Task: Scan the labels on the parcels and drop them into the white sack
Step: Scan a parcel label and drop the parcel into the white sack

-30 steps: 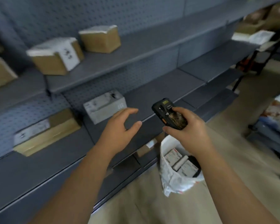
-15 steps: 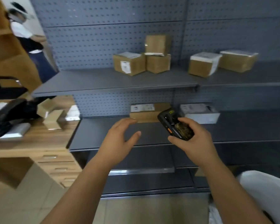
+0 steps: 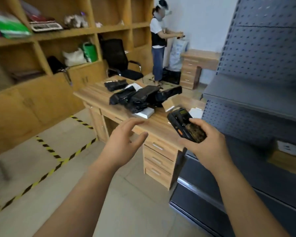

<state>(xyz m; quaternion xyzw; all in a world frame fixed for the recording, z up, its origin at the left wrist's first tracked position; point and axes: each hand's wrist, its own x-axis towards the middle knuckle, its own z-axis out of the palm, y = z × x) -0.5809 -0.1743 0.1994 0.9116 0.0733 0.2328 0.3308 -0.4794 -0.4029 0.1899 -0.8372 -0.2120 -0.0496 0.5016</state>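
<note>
**Scanner in our right hand, parcels on the table ahead**

We grip the black handheld scanner (image 3: 186, 127) in our right hand (image 3: 206, 142), fingers curled round its lower body and the thumb lying across its face, its small screen tilted up and away from us. Our left hand (image 3: 122, 140) hangs in the air beside it, fingers spread and relaxed, holding nothing. Beyond both hands stands the wooden table (image 3: 159, 127). A heap of black wrapped parcels (image 3: 140, 98) lies near its middle, well apart from our hands, with a flat white parcel (image 3: 143, 114) just in front of the heap, toward the table's near edge. Grey metal shelving (image 3: 256, 103) rises at our right, touching the table's right end.
</note>
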